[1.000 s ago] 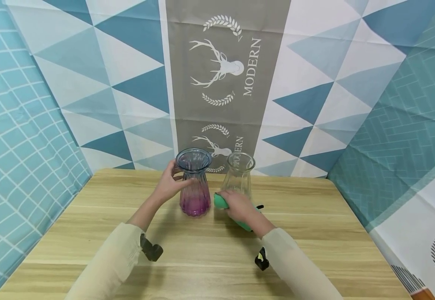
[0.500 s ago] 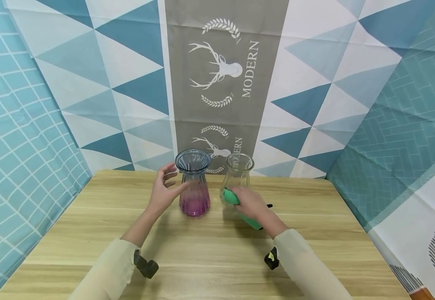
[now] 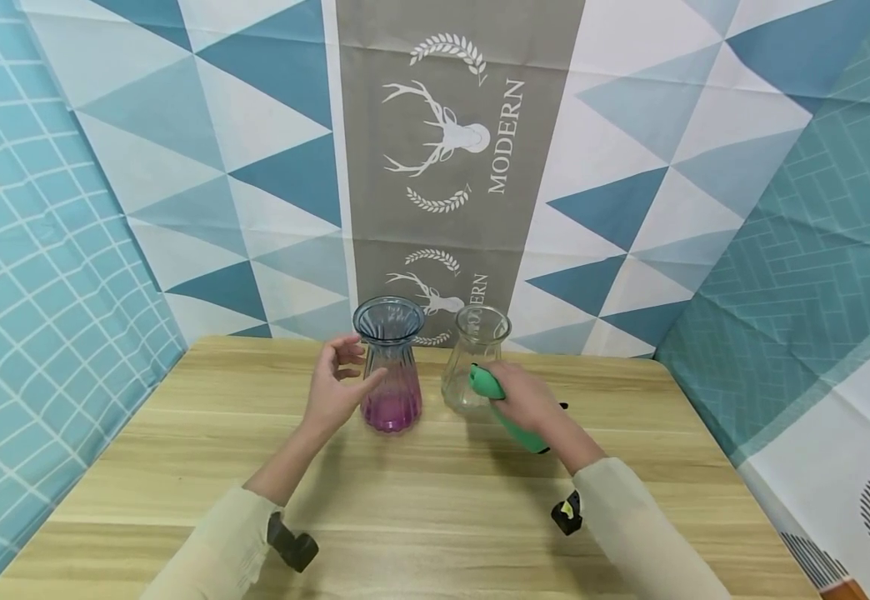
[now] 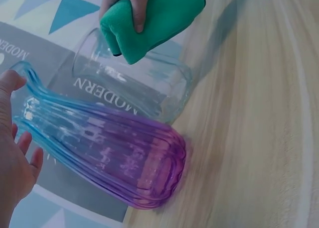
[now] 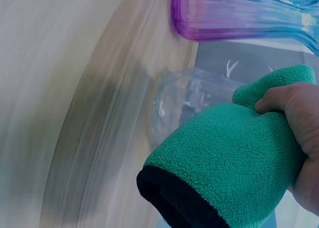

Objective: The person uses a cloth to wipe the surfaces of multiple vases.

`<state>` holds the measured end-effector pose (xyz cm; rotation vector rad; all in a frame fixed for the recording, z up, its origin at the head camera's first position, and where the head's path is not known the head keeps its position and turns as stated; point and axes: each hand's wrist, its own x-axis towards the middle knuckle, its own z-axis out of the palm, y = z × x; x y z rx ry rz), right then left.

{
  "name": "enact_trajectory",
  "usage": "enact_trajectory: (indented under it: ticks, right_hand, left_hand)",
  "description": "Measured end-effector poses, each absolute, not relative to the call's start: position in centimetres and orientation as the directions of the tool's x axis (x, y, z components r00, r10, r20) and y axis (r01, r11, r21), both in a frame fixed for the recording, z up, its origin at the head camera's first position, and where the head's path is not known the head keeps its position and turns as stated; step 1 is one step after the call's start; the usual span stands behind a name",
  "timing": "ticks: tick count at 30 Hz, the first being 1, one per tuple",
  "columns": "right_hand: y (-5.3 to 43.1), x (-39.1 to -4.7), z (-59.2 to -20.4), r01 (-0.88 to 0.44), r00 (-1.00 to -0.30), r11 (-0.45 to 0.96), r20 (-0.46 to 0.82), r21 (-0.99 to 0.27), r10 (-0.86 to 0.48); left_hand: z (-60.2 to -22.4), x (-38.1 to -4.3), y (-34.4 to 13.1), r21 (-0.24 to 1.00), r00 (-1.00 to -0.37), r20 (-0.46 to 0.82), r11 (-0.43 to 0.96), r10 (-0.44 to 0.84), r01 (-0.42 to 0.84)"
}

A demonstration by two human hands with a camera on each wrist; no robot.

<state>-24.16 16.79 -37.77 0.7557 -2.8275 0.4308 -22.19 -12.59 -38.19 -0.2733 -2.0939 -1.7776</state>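
A glass vase (image 3: pixel 391 367), blue at its flared rim and purple at its base, stands upright on the wooden table. My left hand (image 3: pixel 336 390) is at its left side, fingers spread and slightly bent, thumb tip overlapping the vase in the head view. In the left wrist view the thumb lies right at the neck. My right hand (image 3: pixel 519 397) grips a folded green cloth (image 5: pixel 224 153) with a black edge. That cloth is close in front of a clear glass vase (image 3: pixel 456 379), which stands upright to the right of the coloured one and is partly hidden.
The wooden table (image 3: pixel 435 517) runs back to a patterned cloth wall (image 3: pixel 285 133) right behind the vases. Blue checked cloth (image 3: pixel 22 250) hangs on the left, and teal cloth (image 3: pixel 795 275) on the right. A small black camera is strapped to each wrist.
My right hand has moved right with the green cloth, uncovering more of the clear vase. My left hand has drawn back slightly from the coloured vase, which stays in place.
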Motion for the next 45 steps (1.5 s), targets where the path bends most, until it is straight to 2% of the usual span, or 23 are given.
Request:
enact_trajectory:
  ticks: [9, 20, 29, 35, 45]
  right_hand:
    - [18.5, -24.3, -37.5, -0.489, -0.865, 0.847, 0.239, -0.209, -0.441]
    - [20.2, -24.6, -37.5, -0.435, -0.888, 0.877, 0.256, -0.205, -0.381]
    - [20.6, -24.8, -37.2, -0.39, -0.899, 0.898, 0.297, -0.202, -0.324]
    - [20.6, -24.9, -37.0, -0.381, -0.887, 0.906, 0.35, -0.184, -0.301]
    - [20.4, -24.9, -37.3, -0.363, -0.875, 0.909, 0.409, -0.205, -0.257]
  left_hand:
    - [-36.6, -19.7, -11.0, 0.903, -0.914, 0.403, 0.183, -0.05, 0.389]
    - [-37.1, -19.3, -9.8, 0.921, -0.935, 0.356, 0.17, 0.007, 0.352]
    - [-40.4, -21.3, -8.4, 0.874, -0.89, 0.443, 0.17, 0.105, 0.455]
    - [-40.9, -22.2, -6.8, 0.843, -0.867, 0.471, 0.206, 0.163, 0.497]
    - [-40.3, -24.0, -4.4, 0.878, -0.9, 0.387, 0.218, 0.2, 0.426]
